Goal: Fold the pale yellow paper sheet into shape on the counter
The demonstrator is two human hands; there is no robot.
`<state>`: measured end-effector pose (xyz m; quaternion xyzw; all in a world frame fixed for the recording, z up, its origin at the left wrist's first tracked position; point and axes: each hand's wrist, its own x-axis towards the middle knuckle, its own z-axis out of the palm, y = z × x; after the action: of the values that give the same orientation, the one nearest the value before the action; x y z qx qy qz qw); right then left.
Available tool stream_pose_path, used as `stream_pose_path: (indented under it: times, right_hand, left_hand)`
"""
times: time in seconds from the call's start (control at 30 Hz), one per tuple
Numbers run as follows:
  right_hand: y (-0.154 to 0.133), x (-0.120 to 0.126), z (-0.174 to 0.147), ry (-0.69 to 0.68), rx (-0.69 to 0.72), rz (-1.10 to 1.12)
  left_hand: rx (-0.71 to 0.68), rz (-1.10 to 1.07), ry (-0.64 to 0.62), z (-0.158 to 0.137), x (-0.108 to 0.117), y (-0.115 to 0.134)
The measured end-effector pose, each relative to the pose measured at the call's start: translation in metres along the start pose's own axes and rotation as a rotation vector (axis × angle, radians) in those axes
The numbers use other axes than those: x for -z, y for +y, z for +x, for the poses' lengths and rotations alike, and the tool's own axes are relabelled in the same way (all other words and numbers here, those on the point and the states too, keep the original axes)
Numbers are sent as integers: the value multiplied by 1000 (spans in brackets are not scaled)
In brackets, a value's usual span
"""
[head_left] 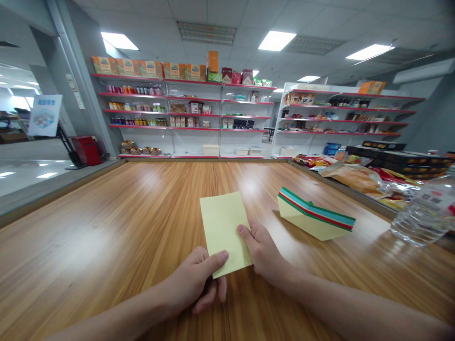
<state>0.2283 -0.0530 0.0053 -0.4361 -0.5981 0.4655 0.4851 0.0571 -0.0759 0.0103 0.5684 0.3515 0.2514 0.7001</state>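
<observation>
Both hands hold a pale yellow sheet of paper (223, 222) above the table, tilted a little. My left hand (199, 279) pinches its lower left corner, thumb on top and the other fingers underneath. On the right edge, my right hand (265, 248) grips the sheet with the thumb on its face; its other fingers are mostly hidden behind. Right of the hands stands a folded paper boat (314, 215), pale yellow below with green, blue, white and red stripes along its upper edge. Neither hand touches the boat.
The wooden table (142, 213) spreads out under the hands. A clear plastic bottle (424, 213) stands at the right. Packaged snacks (359, 177) and dark boxes (401, 158) lie beyond the right edge. Stocked shelves (194, 99) line the back, and a sign (44, 116) stands far left.
</observation>
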Motion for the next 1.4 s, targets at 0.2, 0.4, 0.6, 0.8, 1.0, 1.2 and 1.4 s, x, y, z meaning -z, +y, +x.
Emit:
stream_pose_path:
  times: [0.2, 0.4, 0.6, 0.8, 1.0, 1.2, 1.4]
  right_hand:
    - [1, 1, 1, -137, -69, 8]
    - [0, 0, 0, -237, -40, 71]
    - [-4, -2, -6, -329, -37, 95]
    - [-5, -5, -9, -370, -32, 148]
    - [-3, -7, -13, -318, -28, 128]
    - [2, -5, -8, -71, 23, 112]
    - [3, 3, 4, 65, 68, 69]
  left_hand:
    - [-2, -69, 221, 4, -1, -1]
    - [-71, -179, 468, 12, 9, -2]
    - [-218, -177, 558, 17, 33, 0]
    - [-298, -258, 614, 14, 33, 6]
    - [-270, -216, 591, 11, 27, 15]
    - [-57, 27, 269, 6, 7, 6]
    - [-33, 141, -50, 1, -3, 5]
